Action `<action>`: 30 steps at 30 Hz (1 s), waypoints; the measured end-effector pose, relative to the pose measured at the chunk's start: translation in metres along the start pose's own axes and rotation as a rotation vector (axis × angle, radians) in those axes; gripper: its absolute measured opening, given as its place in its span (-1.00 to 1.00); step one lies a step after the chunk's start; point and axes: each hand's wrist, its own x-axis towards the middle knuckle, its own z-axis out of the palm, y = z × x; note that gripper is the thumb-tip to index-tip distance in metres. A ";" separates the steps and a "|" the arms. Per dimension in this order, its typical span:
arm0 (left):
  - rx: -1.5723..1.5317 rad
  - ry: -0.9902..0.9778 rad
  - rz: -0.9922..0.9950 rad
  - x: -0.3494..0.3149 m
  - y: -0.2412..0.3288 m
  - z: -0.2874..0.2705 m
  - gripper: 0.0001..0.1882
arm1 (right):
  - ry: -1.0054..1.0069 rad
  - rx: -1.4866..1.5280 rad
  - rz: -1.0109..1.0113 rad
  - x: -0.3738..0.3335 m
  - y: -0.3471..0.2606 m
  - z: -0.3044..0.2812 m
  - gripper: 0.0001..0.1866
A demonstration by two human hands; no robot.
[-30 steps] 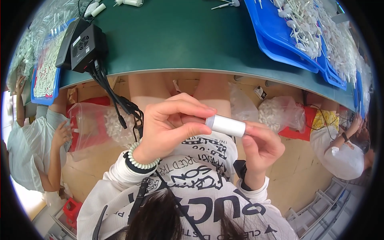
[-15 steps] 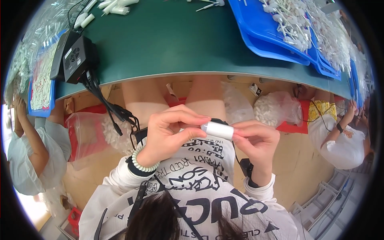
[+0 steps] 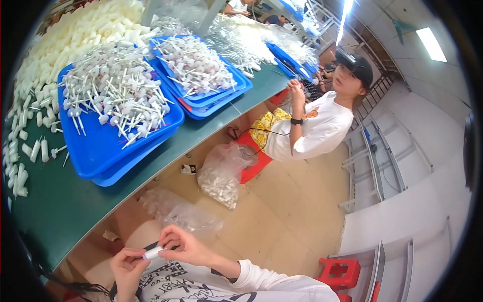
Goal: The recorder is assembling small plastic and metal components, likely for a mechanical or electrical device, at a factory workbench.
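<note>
Above my lap, both hands share a small white cylinder (image 3: pixel 154 252) with a greyish end. The fingers of my left hand (image 3: pixel 127 268) pinch that greyish end. My right hand (image 3: pixel 185 245) grips the opposite end between thumb and fingers. The cylinder lies tilted, its right end higher in the picture. What the piece is exactly, I cannot make out.
Stacked blue trays (image 3: pixel 90 160) of white stick-like parts stand on the green table (image 3: pixel 37 216), with many white cylinders heaped beyond. Plastic bags of white pieces (image 3: pixel 221 176) sit on the floor. A co-worker (image 3: pixel 322 123) sits to the right; red stools (image 3: pixel 339 273) stand lower right.
My view has swung to the right, bringing the trays, the co-worker and the wall into sight. Both hands still hold the white cylinder, now lower left in the picture.
</note>
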 end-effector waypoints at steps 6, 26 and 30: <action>0.224 -0.129 -0.064 0.014 -0.022 0.011 -0.60 | 0.082 -0.176 0.003 -0.001 0.024 -0.040 -0.76; 0.694 -0.244 0.005 0.005 -0.045 -0.008 -0.57 | 0.292 -0.722 0.567 -0.024 0.155 -0.216 -0.77; 0.789 -0.356 0.153 0.008 -0.029 0.005 -0.58 | 0.068 -0.907 0.507 -0.075 0.226 -0.311 -0.77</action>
